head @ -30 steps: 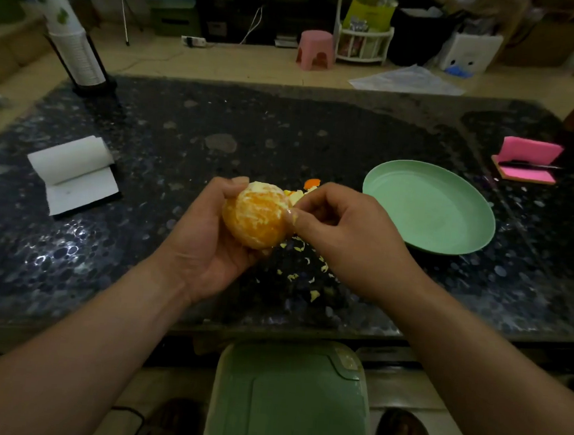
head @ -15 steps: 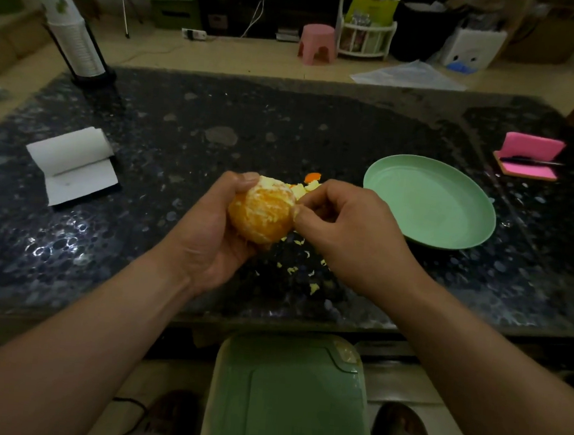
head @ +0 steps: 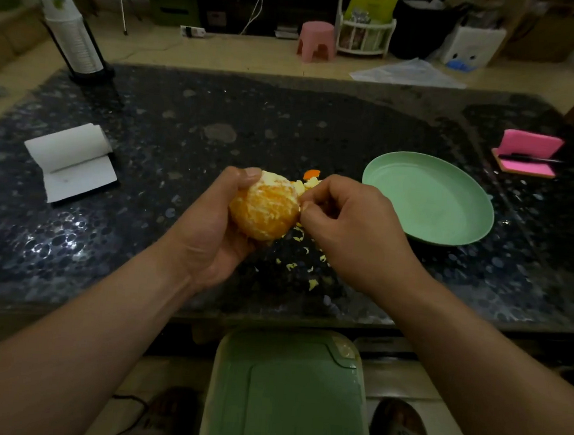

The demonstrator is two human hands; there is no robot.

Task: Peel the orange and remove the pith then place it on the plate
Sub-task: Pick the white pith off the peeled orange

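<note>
Pith-picking was the step: the left hand (head: 208,238) curled round the peeled orange (head: 262,212) over the worktop (head: 286,121), the right hand (head: 353,229) with its grip pinching pith (head: 271,186) at the fruit's side. Next, probably, more stripping before the plate (head: 427,201).

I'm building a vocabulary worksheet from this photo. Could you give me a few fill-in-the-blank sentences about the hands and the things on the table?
1. The left hand holds a peeled ____.
2. The right hand pinches at the fruit; the plate beside it is coloured ____.
3. Pith scraps lie on the dark ____ beneath the hands.

Missing words: orange; green; table.
</note>
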